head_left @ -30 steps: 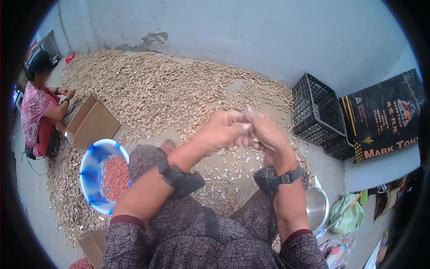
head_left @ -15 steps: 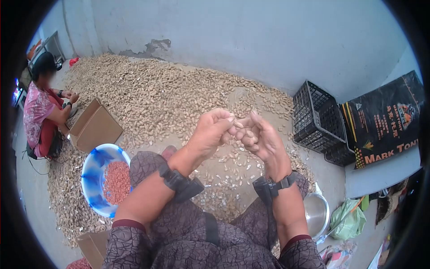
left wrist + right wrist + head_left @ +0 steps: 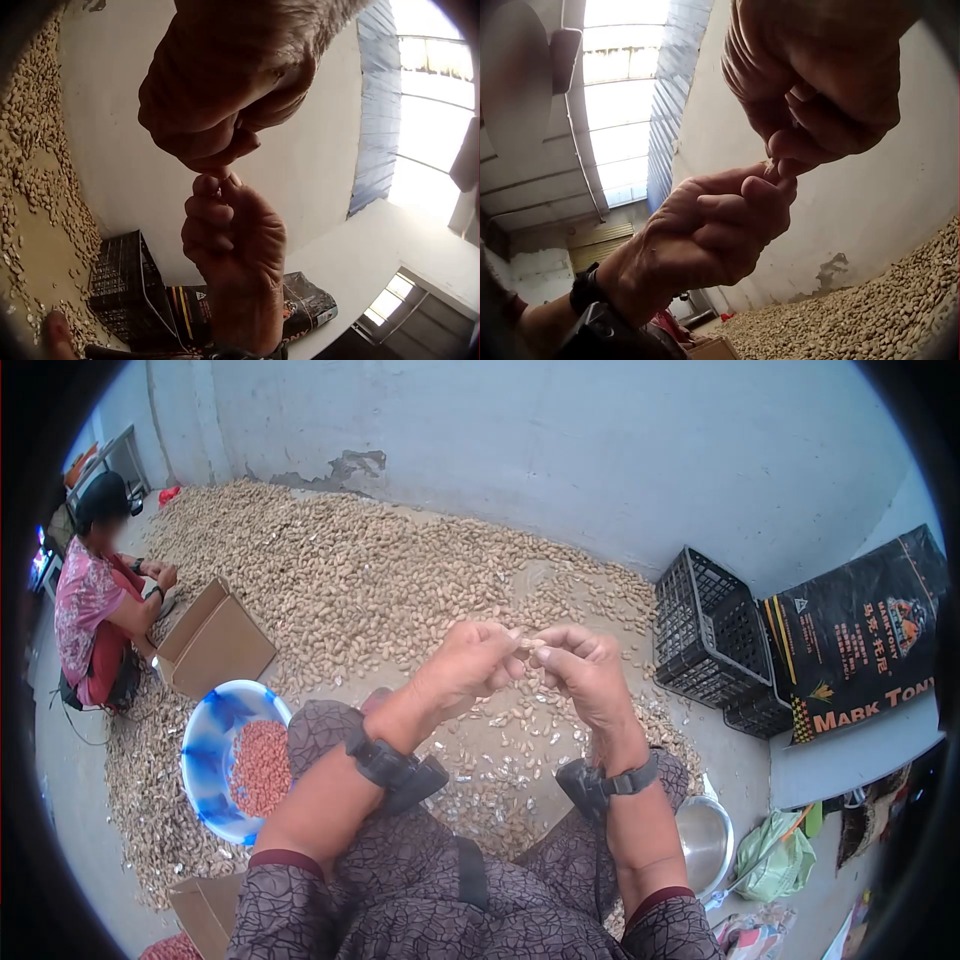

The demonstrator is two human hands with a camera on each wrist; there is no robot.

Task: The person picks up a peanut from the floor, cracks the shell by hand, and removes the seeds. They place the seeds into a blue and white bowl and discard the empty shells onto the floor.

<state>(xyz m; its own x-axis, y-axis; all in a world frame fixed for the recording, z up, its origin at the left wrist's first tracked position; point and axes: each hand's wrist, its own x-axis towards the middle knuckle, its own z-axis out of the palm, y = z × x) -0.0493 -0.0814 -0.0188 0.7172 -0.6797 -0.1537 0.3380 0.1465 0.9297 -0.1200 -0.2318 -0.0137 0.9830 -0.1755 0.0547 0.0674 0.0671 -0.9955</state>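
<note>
In front of the lap, a peanut in its shell (image 3: 529, 645) is pinched between the fingertips of both hands. My left hand (image 3: 468, 665) grips one end with thumb and forefinger, the other fingers curled in. From the other side my right hand (image 3: 590, 675) pinches it with thumb and bent fingers; its palm is hidden in the head view. The right wrist view shows a bit of pale shell (image 3: 770, 166) where the fingertips meet. Beneath the hands lie scattered peanuts and shell pieces (image 3: 490, 770) on the floor.
A large heap of peanuts (image 3: 330, 570) spreads to the wall. At left stand a blue-white basin (image 3: 205, 745) with red kernels (image 3: 262, 765), a cardboard box (image 3: 215, 645) and a squatting person (image 3: 95, 600). Black crates (image 3: 700, 620), a black sack (image 3: 860, 630) and a metal bowl (image 3: 706, 840) are at right.
The right hand was turned palm up with several peanuts showing at its fingers; now it has rolled over, thumb on top. Both hands' fingertips have come together on one peanut.
</note>
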